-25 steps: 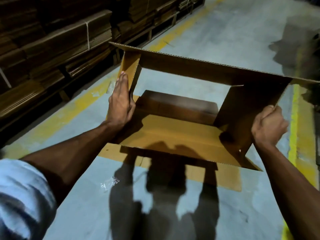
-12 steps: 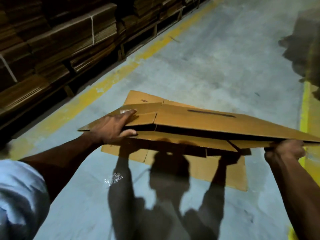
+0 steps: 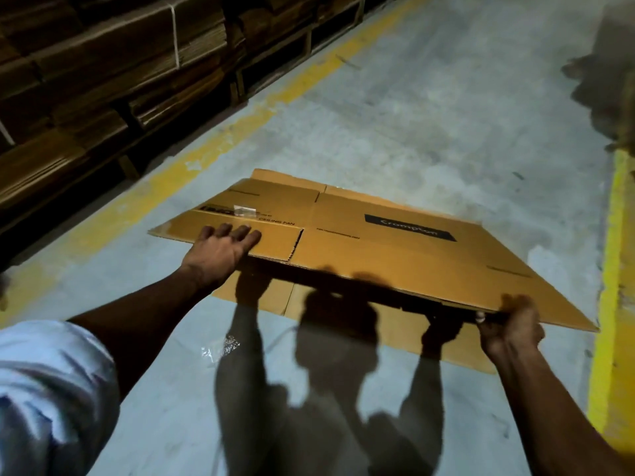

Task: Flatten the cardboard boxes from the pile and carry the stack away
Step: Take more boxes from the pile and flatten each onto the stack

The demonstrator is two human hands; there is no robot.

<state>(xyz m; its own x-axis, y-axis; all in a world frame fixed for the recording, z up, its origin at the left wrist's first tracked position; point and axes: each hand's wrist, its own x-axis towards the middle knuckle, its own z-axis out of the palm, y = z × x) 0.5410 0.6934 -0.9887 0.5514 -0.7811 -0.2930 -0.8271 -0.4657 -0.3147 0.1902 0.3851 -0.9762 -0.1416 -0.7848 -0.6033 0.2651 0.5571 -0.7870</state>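
A brown cardboard box [image 3: 378, 245], folded flat and printed with a black label, hovers just above the floor in front of me. My left hand [image 3: 220, 252] lies on its near left flap with the fingers spread and straight. My right hand [image 3: 508, 328] grips its near right edge, fingers curled under the board. Beneath it another flattened box [image 3: 405, 334] lies on the grey floor, partly covered and in shadow.
Strapped bundles of flat cardboard [image 3: 103, 73] on pallets line the left side behind a yellow floor line [image 3: 220, 149]. A second yellow line [image 3: 615, 269] runs down the right. A dark heap [image 3: 604, 80] sits at the far right. A scrap of clear plastic [image 3: 226, 345] lies near my feet.
The box stood open a second ago; it has collapsed flat and come down toward the sheet on the floor. My left hand moved from its side wall onto the top face.
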